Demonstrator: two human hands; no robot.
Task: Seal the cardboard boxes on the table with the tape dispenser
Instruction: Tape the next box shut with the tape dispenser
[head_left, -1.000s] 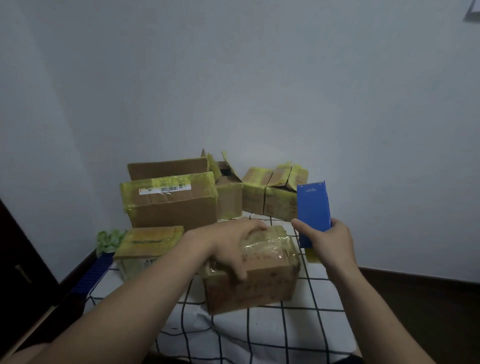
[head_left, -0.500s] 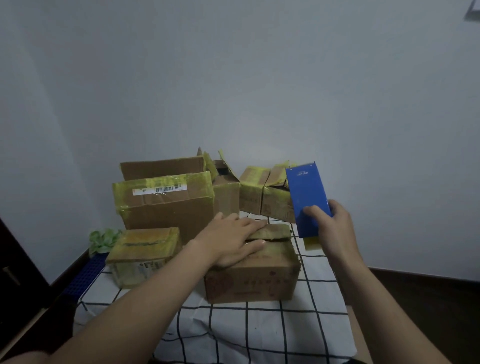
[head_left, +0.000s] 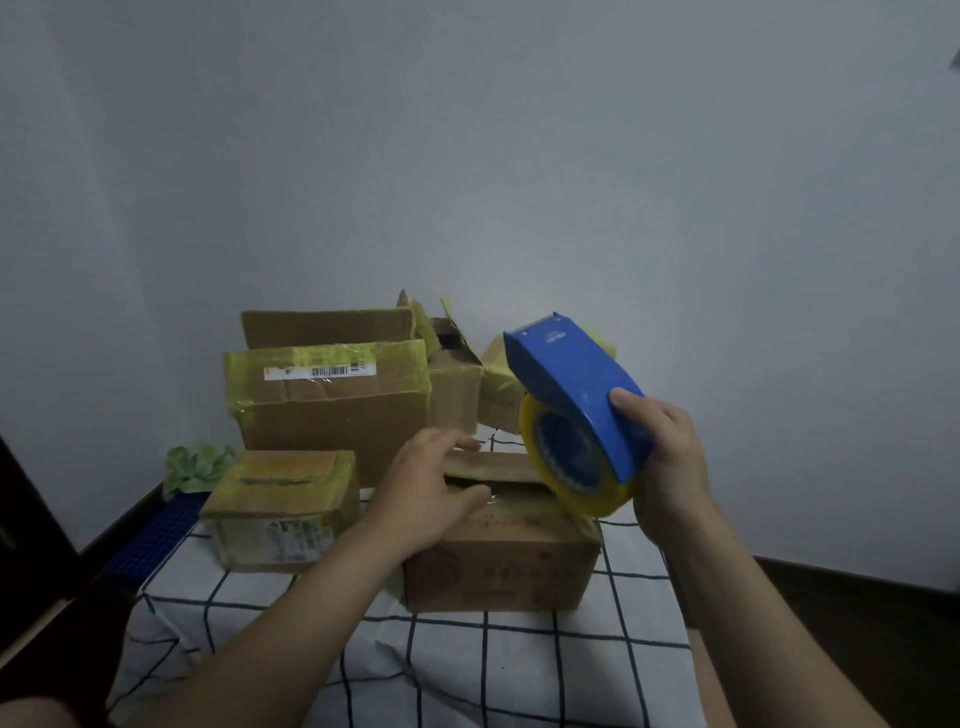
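A small brown cardboard box stands in front of me on the checked tablecloth. My left hand lies flat on its top flaps, fingers stretched out. My right hand grips a blue tape dispenser with a yellowish tape roll, tilted so its side shows. The roll hovers over the box's right top edge; contact with the box is unclear.
A large taped box with a barcode label stands behind. A small taped box sits at left, and more taped boxes lean at the back. Green leaves and a blue mat lie at the left edge. A wall is behind.
My right hand turned the dispenser from upright to tilted, showing the tape roll, and brought it closer over the box. My left hand went from gripping the box's front to lying flat on top.
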